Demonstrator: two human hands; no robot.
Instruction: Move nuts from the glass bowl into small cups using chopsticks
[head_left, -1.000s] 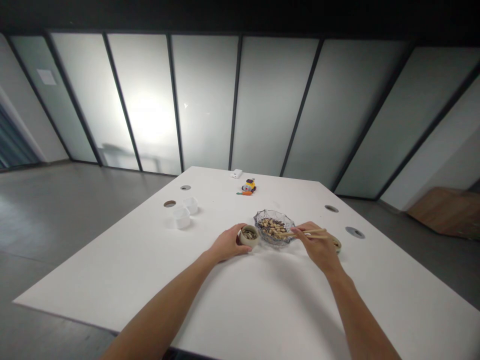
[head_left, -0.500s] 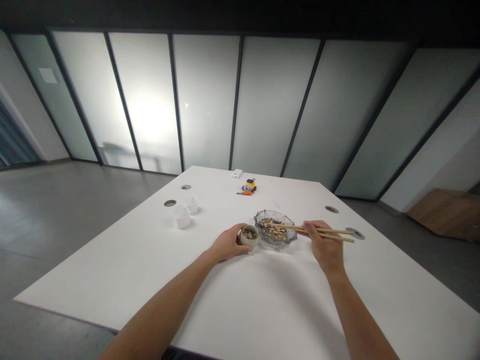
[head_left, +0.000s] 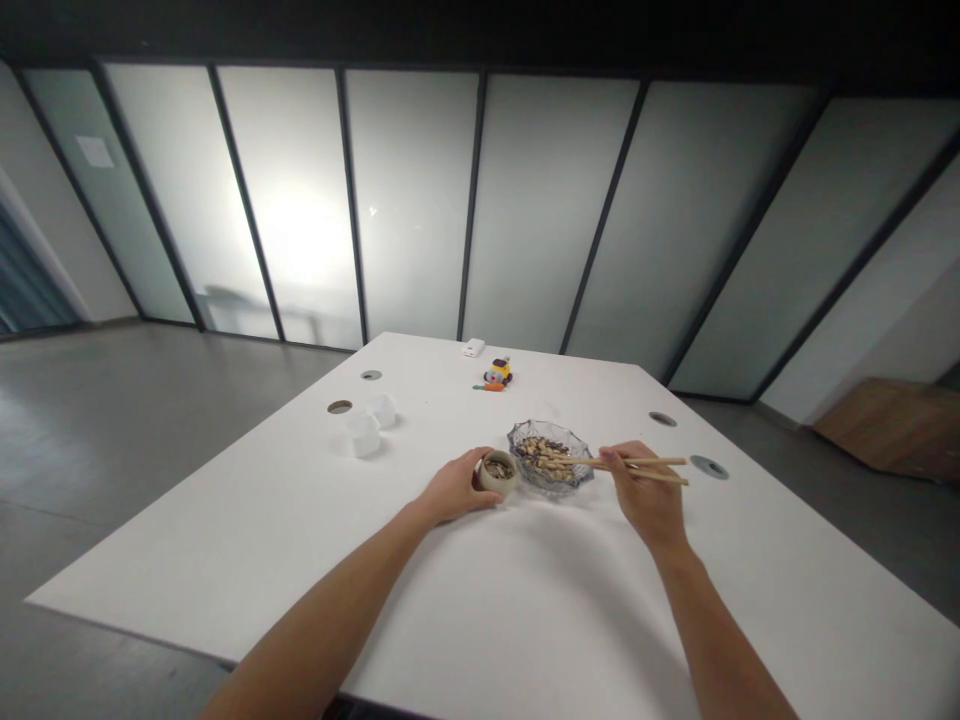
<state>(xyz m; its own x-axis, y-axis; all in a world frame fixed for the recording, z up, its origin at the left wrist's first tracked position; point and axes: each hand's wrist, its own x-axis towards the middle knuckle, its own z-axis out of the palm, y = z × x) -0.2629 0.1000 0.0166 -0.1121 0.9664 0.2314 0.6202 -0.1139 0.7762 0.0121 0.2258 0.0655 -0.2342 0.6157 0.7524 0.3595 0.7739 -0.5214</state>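
Observation:
My left hand (head_left: 459, 488) is wrapped round a small beige cup (head_left: 501, 488) standing on the white table, with seed-like bits inside it. Just right of the cup is a clear, ridged glass bowl (head_left: 583, 470) holding a mix of peanuts (head_left: 546, 455) and darker pieces. My right hand (head_left: 646, 495) grips a pair of wooden chopsticks (head_left: 652, 468) to the right of the bowl. Their tips reach over the rim into the peanuts. Whether a piece is pinched between the tips is too small to tell.
Two clear plastic containers (head_left: 363, 436) stand on the table's left side. Farther back are a yellow toy vehicle (head_left: 498, 371), an orange toy carrot (head_left: 493, 387) and a white device (head_left: 473, 348). Round cable holes (head_left: 709, 467) pierce the table near both sides. Frosted glass panels rise behind.
The chopsticks have shifted slightly, their tips lower and farther right among the peanuts and their back ends drawn left. My left hand and the cup stay in place.

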